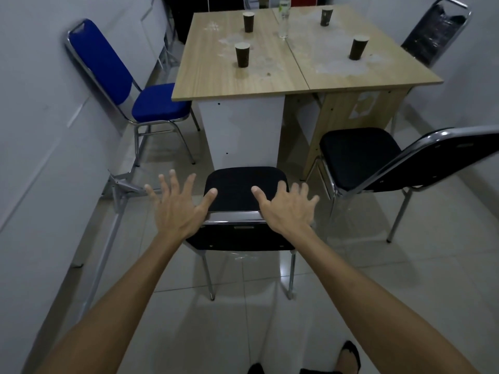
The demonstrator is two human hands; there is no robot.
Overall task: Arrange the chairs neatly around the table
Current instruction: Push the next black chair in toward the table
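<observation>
Right now my left hand (176,209) and right hand (283,206) hover spread and empty over the black chair (243,195), whose top rail runs crosswise just beneath both palms, facing the table (270,76).

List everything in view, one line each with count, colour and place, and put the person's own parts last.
table: 1, light wood top on white and wood bases, centre back
paper cups: 4, dark, standing on the table
bottle: 1, clear, back of the table between the cups
blue chair: 1, blue with chrome frame, left of the table by the wall
black chairs: 3; one right of centre turned askew, one directly ahead under the hands, one at the far right corner
metal frame: 1, grey, along the left wall
left hand: open, fingers spread over the near chair's backrest
right hand: open, likewise
</observation>
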